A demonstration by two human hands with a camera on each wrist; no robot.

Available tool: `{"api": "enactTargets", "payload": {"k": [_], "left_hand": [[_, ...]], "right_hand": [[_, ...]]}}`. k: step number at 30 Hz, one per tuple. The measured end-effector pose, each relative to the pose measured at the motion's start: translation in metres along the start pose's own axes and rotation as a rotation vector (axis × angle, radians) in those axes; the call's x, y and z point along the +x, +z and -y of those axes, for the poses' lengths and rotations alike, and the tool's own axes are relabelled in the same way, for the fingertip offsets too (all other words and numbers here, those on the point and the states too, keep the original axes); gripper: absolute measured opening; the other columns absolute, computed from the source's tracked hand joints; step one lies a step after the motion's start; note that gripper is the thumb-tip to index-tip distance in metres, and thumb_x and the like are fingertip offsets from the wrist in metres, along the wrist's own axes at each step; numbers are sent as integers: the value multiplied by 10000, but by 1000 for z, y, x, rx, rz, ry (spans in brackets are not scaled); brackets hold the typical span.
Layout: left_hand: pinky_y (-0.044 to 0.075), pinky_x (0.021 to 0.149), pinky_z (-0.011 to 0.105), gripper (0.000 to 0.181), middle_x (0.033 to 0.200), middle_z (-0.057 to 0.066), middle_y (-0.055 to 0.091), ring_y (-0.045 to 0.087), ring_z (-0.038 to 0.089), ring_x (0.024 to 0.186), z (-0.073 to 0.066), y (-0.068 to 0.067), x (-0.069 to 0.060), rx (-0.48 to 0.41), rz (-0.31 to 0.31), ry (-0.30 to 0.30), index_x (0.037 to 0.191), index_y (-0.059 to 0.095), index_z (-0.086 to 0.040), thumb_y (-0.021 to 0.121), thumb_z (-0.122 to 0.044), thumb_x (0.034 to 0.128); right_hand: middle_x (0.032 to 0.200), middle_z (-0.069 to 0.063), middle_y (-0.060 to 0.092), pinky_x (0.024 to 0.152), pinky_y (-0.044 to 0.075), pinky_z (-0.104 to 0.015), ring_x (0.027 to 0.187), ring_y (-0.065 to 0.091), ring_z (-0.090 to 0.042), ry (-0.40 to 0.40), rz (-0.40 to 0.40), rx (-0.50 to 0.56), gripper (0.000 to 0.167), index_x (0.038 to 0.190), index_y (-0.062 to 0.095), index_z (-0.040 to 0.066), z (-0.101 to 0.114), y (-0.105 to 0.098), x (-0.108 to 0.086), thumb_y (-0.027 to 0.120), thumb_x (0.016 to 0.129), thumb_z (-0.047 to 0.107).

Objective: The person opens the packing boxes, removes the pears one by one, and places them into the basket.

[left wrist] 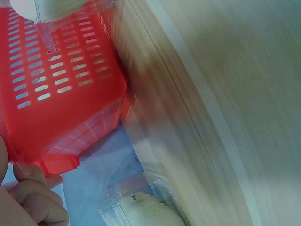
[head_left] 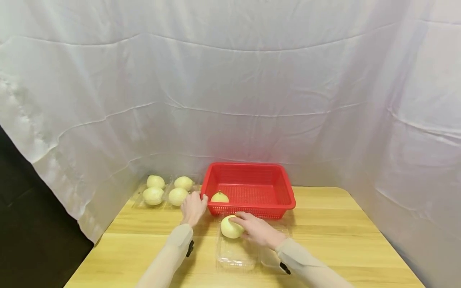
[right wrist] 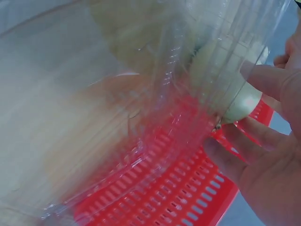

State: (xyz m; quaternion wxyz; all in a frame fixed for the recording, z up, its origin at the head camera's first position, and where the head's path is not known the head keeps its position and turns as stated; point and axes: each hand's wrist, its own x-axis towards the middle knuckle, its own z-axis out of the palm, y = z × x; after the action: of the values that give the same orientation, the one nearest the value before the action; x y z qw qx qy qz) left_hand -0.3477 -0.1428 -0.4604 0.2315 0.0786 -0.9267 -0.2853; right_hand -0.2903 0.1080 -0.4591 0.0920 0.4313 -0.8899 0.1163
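Observation:
A red basket with one yellow-green pear at its near left corner stands on the table. My left hand grips the basket's left rim; in the left wrist view its curled fingers are at the rim of the basket. In front of the basket lies an open clear plastic box. My right hand holds a pear at the box's far left part. The right wrist view shows the right hand around the pear, partly behind clear plastic.
Two clear boxes with several pears stand at the table's back left, left of the basket. A pale curtain hangs behind and at the sides. Bare wood shows on the right of the table.

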Motion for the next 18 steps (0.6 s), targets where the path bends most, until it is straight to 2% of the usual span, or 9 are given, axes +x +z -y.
{"api": "enactTargets", "payload": {"k": [4,11,18], "left_hand": [[421,528,404,240,705,89,652,601,282,631,-1,-1,0,5,11,-6,713,626,-138,561,-283,893],[430,531,417,251,730,94,668,628,305,661,-2,-2,0,15,6,-4,707,624,-144,559,-294,897],[421,529,408,265,706,89,650,607,288,638,-3,-2,0,6,12,-7,692,606,-141,555,-291,905]], "right_hand": [[1412,-163,503,999,480,-479,1255,537,-312,-3,35,-6,635,1408,510,149,3,1,6,767,828,129],[1268,-38,539,890,535,-358,1082,594,-187,23,47,4,586,1338,541,196,7,4,12,798,812,221],[1237,39,523,875,536,-333,1074,594,-162,60,117,15,645,1297,503,233,9,6,15,841,747,250]]}}
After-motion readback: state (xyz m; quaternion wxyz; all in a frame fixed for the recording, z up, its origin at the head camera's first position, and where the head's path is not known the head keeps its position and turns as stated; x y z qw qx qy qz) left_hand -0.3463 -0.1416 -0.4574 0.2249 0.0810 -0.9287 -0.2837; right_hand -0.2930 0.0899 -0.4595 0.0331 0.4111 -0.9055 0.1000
